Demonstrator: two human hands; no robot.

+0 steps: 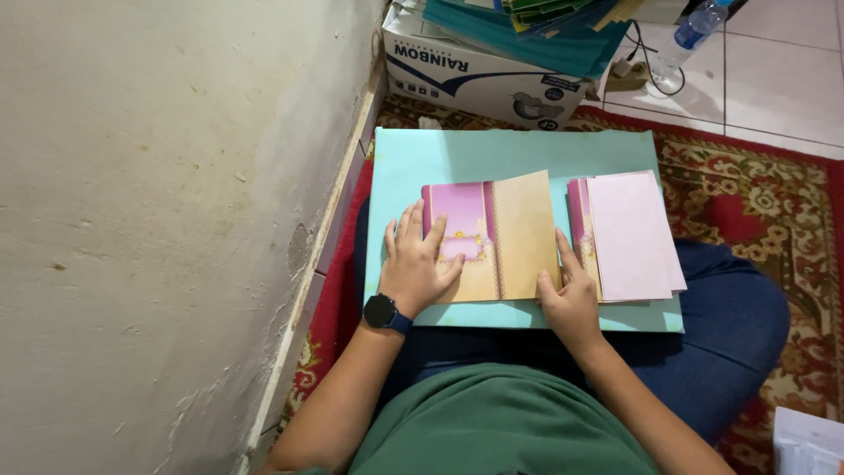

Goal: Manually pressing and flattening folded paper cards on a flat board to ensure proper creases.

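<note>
A home, by the look of it: the person sits on the floor against a scuffed plaster wall at nine o'clock. A patterned red rug covers white floor tiles at two o'clock, and a cardboard box of papers stands at twelve.

Board on lap is light blue-green. Card near its mid is pink w/ gold flowers, flap is plain tan. Stack of cards by board's right edge is pale pink w/ pink-gold edge. Rug is red w/ cream flowers. Watch is black. Shirt green, pants dark blue.
</note>
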